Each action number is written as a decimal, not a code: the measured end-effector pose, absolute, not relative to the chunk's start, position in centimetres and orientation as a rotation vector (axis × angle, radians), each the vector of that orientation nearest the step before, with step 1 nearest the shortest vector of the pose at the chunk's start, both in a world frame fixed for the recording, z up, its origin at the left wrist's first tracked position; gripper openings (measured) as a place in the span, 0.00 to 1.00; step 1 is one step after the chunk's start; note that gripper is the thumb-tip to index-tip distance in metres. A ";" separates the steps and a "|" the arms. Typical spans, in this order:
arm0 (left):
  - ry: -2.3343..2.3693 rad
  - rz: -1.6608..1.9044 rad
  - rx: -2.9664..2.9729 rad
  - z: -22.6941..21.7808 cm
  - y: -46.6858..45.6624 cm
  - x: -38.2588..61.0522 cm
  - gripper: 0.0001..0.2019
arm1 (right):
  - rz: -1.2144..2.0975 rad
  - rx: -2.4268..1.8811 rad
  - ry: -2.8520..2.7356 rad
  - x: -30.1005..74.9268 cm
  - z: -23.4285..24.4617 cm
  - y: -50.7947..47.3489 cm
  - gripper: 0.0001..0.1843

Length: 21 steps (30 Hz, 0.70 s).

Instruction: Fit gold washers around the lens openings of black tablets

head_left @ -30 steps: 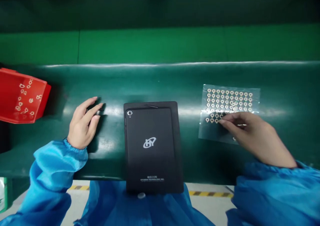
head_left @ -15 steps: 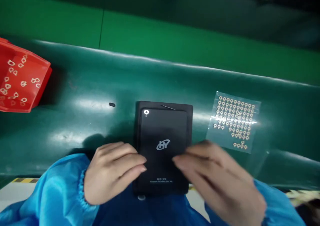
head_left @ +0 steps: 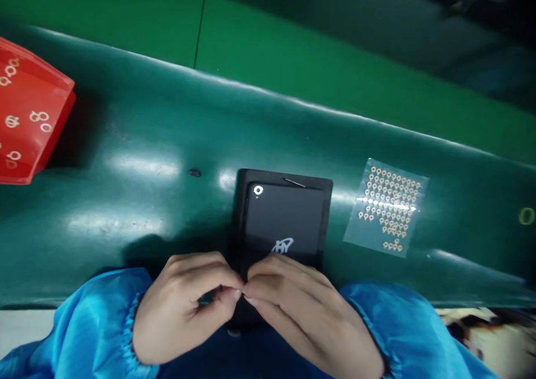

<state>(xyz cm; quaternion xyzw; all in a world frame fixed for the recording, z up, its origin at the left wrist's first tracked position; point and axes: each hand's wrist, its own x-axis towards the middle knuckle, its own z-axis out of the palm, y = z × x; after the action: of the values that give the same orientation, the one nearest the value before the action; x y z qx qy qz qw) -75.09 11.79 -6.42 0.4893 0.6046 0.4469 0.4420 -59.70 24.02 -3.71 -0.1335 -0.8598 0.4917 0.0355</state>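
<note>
A black tablet lies back side up on the bench, sitting in a slightly larger dark frame or tray. Its back carries a silver logo and a pale ring near the upper left corner. Over its lower part my left hand and my right hand meet fingertip to fingertip. Thumb and fingers are pinched together on both; anything between them is too small or hidden to make out. My hands cover the tablet's lower half and part of the logo.
At the left stands a red bin with several pale rings on it. A clear sheet with rows of small ring pieces lies to the right. A small black piece is left of the tablet; a thin metal strip lies along its top.
My right hand has moved left across the tablet, so that its fingertips now meet those of my left hand. The view has shifted and tilted a little.
</note>
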 end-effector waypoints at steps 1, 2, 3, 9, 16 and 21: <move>1.498 1.112 1.215 -6.4 11.8 -75.2 0.07 | 1.475 -0.398 -2.662 -59.9 -3.7 24.0 0.10; 1.488 1.117 1.203 -6.4 11.9 -75.3 0.07 | 1.449 -0.373 -2.667 -60.0 -3.6 23.9 0.10; 1.456 1.122 1.172 -6.4 11.9 -75.4 0.08 | 1.443 -0.342 -2.657 -60.1 -3.6 23.8 0.11; 0.820 1.055 0.606 -7.8 11.3 -76.8 0.05 | 1.583 -0.120 -2.460 -60.6 -3.8 24.6 0.14; 1.165 1.252 0.472 -9.3 10.9 -79.2 0.09 | 1.250 -0.571 -2.606 -63.2 -6.6 31.7 0.06; 1.183 1.263 0.579 -9.8 10.7 -79.4 0.08 | 1.126 -0.513 -2.826 -63.9 -6.7 32.2 0.08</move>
<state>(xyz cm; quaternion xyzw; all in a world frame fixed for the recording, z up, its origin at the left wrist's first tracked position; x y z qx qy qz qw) -79.40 10.69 -9.84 0.2510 0.5127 0.5473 0.6120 -63.90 32.16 -6.66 -0.1661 -0.9157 0.3647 0.0282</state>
